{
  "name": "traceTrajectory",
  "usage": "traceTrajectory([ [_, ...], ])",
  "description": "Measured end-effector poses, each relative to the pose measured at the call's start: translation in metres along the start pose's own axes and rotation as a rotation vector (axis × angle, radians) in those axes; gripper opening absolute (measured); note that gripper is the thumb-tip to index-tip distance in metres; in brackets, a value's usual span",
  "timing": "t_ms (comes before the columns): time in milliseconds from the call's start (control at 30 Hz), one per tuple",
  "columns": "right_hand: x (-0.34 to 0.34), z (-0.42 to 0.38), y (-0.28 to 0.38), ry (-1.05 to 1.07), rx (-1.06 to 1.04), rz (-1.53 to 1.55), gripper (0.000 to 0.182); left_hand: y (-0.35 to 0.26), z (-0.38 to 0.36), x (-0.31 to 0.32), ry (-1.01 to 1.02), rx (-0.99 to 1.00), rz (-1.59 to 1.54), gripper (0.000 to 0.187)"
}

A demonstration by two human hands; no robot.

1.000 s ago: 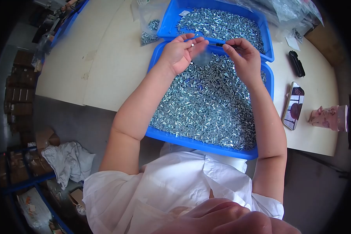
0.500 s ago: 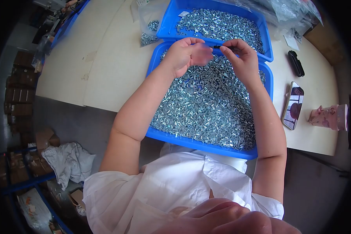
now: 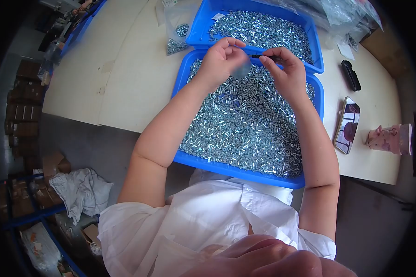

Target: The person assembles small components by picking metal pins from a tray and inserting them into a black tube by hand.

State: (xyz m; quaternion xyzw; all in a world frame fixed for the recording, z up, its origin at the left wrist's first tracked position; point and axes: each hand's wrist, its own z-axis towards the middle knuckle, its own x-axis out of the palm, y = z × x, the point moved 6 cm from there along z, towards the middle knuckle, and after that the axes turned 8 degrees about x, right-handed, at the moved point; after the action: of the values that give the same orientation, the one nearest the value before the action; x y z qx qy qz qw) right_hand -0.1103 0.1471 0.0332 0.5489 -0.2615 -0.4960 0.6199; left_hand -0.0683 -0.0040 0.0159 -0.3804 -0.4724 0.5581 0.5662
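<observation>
My right hand (image 3: pixel 289 71) pinches a small dark rod-like tool (image 3: pixel 257 56) between thumb and fingers, its tip pointing left. Facing it from the left, my left hand (image 3: pixel 223 60) is closed with its fingers curled; a blurred patch covers its fingertips, so anything between them cannot be made out. Both hands hover over the far end of a blue bin (image 3: pixel 235 173) filled with small shiny metal pins or sleeves (image 3: pixel 245 120).
A second blue bin (image 3: pixel 320 51) with more metal pieces stands behind. A clear bag (image 3: pixel 176 32) of pieces lies at its left. On the right are a black case (image 3: pixel 351 75), a phone (image 3: pixel 347 124) and a pink cup (image 3: pixel 389 138). Plastic sheeting (image 3: pixel 342 16) lies behind.
My left hand has turned and drawn slightly left, its curled fingers less extended toward the dark tool. My right hand keeps nearly the same place and grip.
</observation>
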Motion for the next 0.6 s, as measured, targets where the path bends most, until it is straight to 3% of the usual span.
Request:
traceTrajectory([
  [100,-0.001,0.002,-0.002,0.024,0.051,-0.013,0.014,-0.005,0.002,-0.006,0.010,0.141,0.178,0.031],
  [333,-0.001,0.002,0.000,0.022,0.043,-0.142,0.016,-0.021,-0.002,-0.003,0.044,0.254,0.618,0.032],
  [400,0.000,0.001,0.000,0.027,0.038,-0.170,0.018,-0.026,-0.003,0.001,0.052,0.380,0.770,0.034],
  [600,-0.001,0.005,-0.016,0.046,0.189,-0.218,0.026,-0.023,-0.004,0.001,0.032,0.325,0.695,0.034],
])
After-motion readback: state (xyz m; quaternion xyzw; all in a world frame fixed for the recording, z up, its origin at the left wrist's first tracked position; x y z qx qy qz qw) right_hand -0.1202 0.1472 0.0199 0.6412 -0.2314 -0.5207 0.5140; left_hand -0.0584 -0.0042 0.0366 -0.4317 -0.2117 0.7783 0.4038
